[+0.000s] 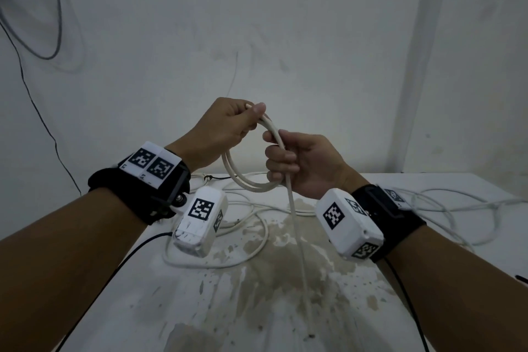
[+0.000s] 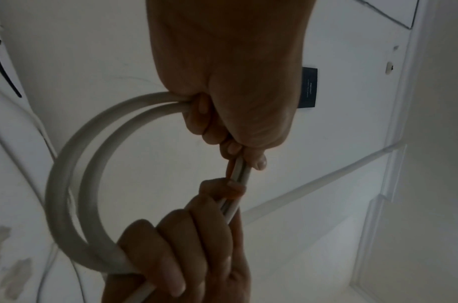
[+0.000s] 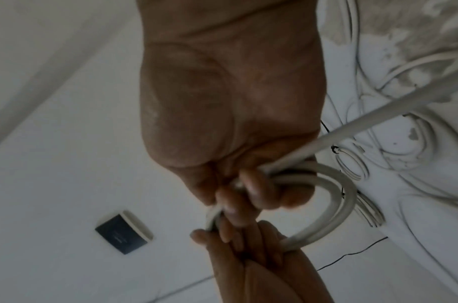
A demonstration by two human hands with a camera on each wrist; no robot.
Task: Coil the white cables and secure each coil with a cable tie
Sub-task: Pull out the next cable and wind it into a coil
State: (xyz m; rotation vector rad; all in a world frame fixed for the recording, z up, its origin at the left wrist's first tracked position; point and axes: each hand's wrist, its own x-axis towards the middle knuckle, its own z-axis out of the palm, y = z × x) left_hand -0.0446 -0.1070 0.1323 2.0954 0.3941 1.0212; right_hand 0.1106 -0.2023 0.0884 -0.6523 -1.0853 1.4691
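Two hands, left hand (image 1: 225,126) and right hand (image 1: 297,163), gripping one white cable (image 1: 245,177) (two loops).

Inside the left hand (image 1: 225,126) and the right hand (image 1: 297,163) the white cable (image 1: 248,180) is hidden by curled fingers; its tail end blurs on the table (image 1: 428,308), and the loose cables (image 1: 445,203) behind the wrist cameras are partly covered

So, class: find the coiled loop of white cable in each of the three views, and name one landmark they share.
Head: coiled loop at centre, hanging between both hands above the table.
Left wrist: coiled loop at left-centre, curving below the left hand.
Right wrist: coiled loop at lower right.
Shared landmark: the right hand gripping the loop.
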